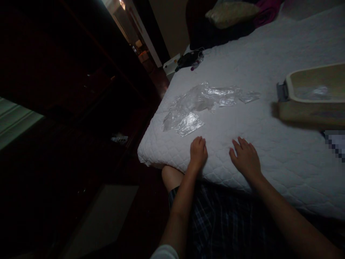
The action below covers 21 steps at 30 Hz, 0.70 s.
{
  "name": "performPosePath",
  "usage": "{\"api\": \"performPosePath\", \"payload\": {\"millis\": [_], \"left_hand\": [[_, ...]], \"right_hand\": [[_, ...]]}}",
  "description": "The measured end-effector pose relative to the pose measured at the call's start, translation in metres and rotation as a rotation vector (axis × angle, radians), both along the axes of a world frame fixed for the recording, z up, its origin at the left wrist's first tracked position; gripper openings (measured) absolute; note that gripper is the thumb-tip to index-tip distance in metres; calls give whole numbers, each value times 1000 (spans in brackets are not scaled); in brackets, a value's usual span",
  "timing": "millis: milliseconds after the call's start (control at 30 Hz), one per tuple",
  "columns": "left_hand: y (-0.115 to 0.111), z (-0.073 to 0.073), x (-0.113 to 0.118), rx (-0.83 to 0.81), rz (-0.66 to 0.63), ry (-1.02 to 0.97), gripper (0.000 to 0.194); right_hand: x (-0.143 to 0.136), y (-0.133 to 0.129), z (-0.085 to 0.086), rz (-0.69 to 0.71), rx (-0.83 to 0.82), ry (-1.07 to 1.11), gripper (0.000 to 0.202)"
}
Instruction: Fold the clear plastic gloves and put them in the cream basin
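Crumpled clear plastic bags [199,100] lie spread on a white quilted bed [221,136]. My left hand [198,153] rests near the bed's front edge, just below the nearest flat bag, its fingers curled loosely; whether it holds anything is hidden. To its right, my right hand [245,156] lies on the quilt, palm down, with fingers apart and nothing in it. A cream plastic bin [304,113] with a grey latch sits on the bed at the right, and something clear shows inside it.
A beige pillow [231,15] and dark and magenta cloth lie at the far side of the bed. A black item [188,59] is near the far left corner. Dark shelving [88,79] stands at the left, beyond the bed's edge.
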<state>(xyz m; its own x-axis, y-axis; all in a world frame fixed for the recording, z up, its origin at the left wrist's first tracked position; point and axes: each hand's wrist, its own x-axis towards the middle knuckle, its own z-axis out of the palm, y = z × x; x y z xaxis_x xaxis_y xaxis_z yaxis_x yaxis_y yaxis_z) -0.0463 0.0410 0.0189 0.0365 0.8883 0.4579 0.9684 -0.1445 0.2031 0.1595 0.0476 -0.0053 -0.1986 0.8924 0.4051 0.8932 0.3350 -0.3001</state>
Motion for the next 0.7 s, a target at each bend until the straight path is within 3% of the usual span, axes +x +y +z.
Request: {"api": "performPosePath", "payload": {"millis": [133, 233, 400, 700], "left_hand": [[42, 8, -26, 72, 242, -21, 34], [59, 0, -33, 56, 355, -60, 38], [53, -13, -32, 20, 317, 15, 27], [38, -8, -24, 19, 262, 88, 15]], "right_hand": [[0, -1, 3, 8, -14, 6, 50], [1, 0, 4, 0, -15, 26, 50], [1, 3, 0, 6, -8, 82, 51], [1, 5, -4, -4, 28, 155, 48]]}}
